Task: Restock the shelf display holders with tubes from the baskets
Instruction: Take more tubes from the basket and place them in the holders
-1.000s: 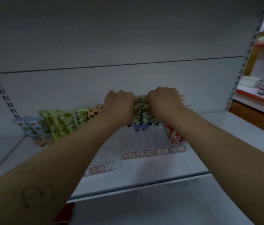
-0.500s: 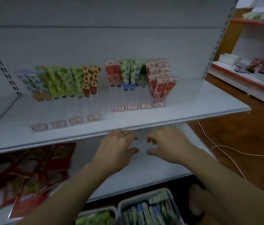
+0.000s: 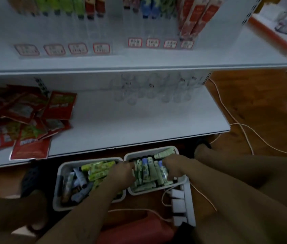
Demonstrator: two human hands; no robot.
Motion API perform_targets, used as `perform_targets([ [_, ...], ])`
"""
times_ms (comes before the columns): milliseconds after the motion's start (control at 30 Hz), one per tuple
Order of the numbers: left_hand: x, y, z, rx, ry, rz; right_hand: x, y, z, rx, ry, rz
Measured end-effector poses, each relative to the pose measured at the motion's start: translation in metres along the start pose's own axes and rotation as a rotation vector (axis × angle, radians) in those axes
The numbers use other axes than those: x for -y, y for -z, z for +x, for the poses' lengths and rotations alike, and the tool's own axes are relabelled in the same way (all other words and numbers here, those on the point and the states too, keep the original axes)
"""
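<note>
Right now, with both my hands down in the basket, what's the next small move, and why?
Probably close the left grip and right grip on a few green-and-blue tubes in the right basket and lift them. Both rest among those tubes, and the clear display holders on the upper shelf show empty front slots behind the price tags.

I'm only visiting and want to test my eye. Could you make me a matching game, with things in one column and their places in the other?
Things:
1. red packets
2. price labels
3. white cable
4. right hand

Places:
A. in the right basket
B. on the wooden floor, right of the shelves
C. left side of the lower shelf
D. front of the upper shelf

Pairs: 1-C, 2-D, 3-B, 4-A
</note>
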State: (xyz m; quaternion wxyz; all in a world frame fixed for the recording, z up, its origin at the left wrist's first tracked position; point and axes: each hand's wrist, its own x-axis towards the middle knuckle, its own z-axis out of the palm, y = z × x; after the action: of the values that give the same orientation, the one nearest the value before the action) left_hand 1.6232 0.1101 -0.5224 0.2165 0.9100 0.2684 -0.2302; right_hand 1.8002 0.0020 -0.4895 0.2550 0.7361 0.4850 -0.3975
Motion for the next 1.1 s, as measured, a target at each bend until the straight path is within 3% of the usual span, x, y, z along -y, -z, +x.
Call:
perform_targets([
  [167,0.005,-0.008,0.008,0.012,-0.022,0.094,0.01,-0.023,0.032,-0.002,-0.041,0.018],
  [433,-0.005,-0.048,0.024,0.073,-0.238,0.607,0.009,-0.048,0.061,-0.03,-0.019,0.033],
  [567,-0.012,-0.053,0.034,0.113,-0.232,0.651,0.007,-0.048,0.07,-0.015,0.014,0.067],
  [867,-0.002,-0.063,0.055,0.052,-0.242,0.501,0.016,-0.049,0.079,0.038,0.131,0.156],
  [1000,0.016,-0.061,0.056,-0.04,-0.396,0.275,0.007,-0.05,0.088,0.056,0.111,0.232],
  [1100,0.031,-0.055,0.055,-0.138,-0.395,0.057,-0.003,-0.045,0.088,0.022,0.094,0.326],
])
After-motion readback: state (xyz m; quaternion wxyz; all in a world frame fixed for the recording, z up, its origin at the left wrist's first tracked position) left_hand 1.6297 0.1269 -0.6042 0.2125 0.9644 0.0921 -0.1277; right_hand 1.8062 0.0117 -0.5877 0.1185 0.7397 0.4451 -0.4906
